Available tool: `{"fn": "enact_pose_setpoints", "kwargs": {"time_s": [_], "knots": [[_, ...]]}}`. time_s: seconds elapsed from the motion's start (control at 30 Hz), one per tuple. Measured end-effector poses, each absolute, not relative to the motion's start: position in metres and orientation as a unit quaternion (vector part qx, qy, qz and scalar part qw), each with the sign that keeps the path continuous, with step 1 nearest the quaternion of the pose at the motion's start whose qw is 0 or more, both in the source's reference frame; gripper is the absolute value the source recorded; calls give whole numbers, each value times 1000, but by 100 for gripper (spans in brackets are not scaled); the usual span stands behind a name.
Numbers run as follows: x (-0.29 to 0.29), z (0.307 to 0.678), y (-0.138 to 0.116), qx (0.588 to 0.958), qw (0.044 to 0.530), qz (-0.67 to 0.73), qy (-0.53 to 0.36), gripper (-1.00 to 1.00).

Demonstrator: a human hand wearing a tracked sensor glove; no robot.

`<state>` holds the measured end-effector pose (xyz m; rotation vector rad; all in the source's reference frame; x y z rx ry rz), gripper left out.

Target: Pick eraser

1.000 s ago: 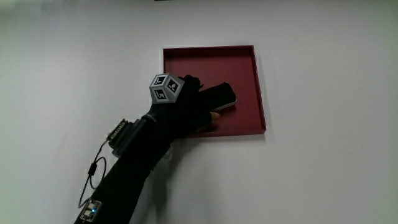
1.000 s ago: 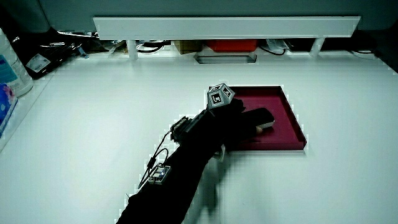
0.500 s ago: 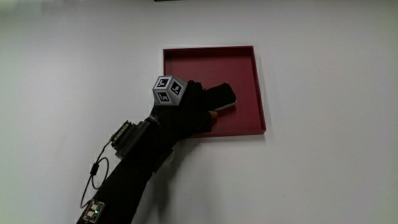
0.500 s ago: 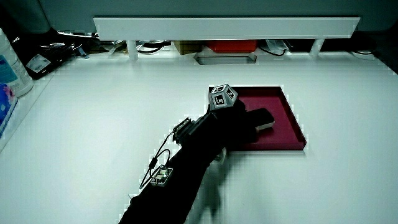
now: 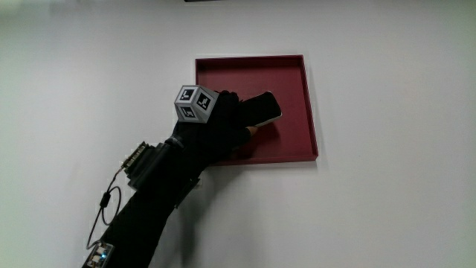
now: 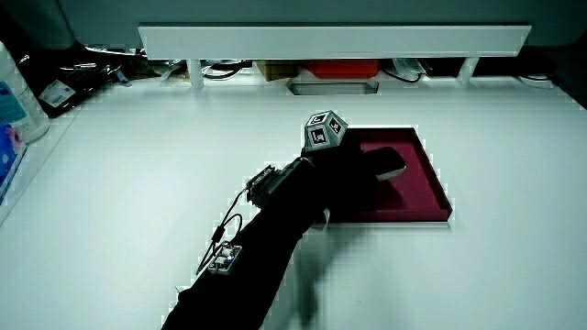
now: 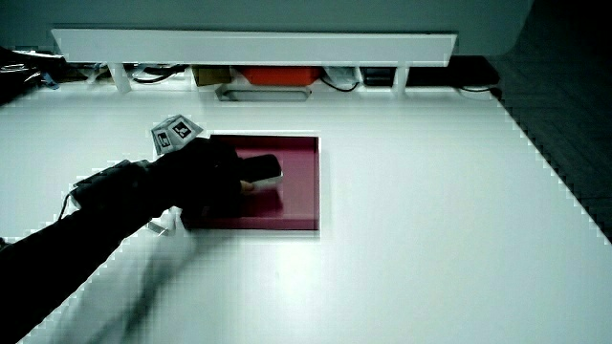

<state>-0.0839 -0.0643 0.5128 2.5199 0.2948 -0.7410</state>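
The eraser point(image 5: 262, 109) is a dark block with a white edge. The hand point(image 5: 220, 125) is shut on it, with the patterned cube point(image 5: 194, 103) on its back. Hand and eraser are over the dark red square tray point(image 5: 296, 83), at the part of the tray nearer the person. In both side views the eraser point(image 6: 386, 163) point(image 7: 261, 169) sticks out from the fingers a little above the tray floor point(image 6: 424, 190) point(image 7: 298, 191), with a shadow under it. The forearm crosses the tray's near rim.
A low white partition point(image 6: 330, 38) stands at the table's edge farthest from the person, with a red box point(image 6: 340, 67) and a grey tray-like item point(image 6: 332, 86) under it. A bottle point(image 6: 11, 87) stands at the table's side edge.
The hand, shut on the eraser, has risen slightly and tilted; the eraser now hangs above the tray floor instead of lying on it.
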Motion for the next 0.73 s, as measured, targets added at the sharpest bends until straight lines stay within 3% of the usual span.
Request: {"fn": "enact_pose_setpoints", "kwargs": {"time_s": [0.37,0.73], "knots": [[-87,444,-59,912,217,-311,157,100],[-71,376,-22,903,219,-297,220,100]]}}
